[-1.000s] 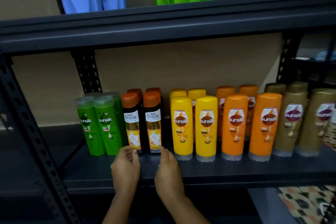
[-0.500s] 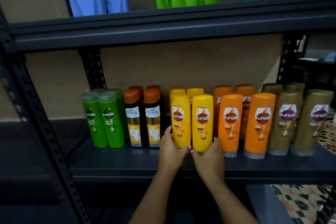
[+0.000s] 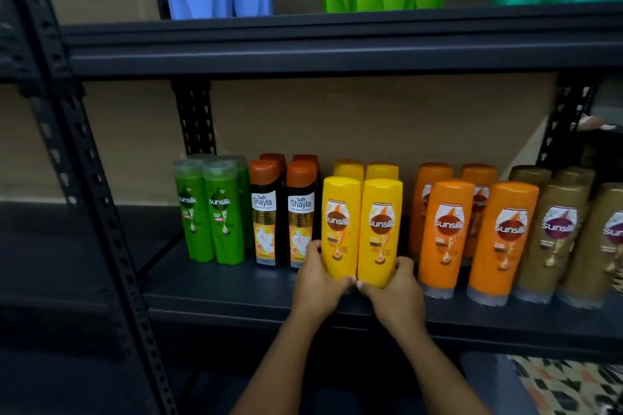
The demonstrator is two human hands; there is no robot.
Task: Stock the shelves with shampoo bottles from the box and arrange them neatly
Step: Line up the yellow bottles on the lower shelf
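Both hands — left hand (image 3: 317,283), right hand (image 3: 397,290) — curl round the bases of the front yellow bottles (image 3: 362,229) on the shelf (image 3: 215,283); slide them together, upright — labels facing out.

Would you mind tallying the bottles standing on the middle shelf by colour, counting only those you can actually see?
Green bottles: 4
Black bottles with orange caps: 4
Yellow bottles: 4, the front two held by the left hand and right hand
Orange bottles: 4
Gold-brown bottles: at least 4; the row runs past the picture's edge
Total: at least 20
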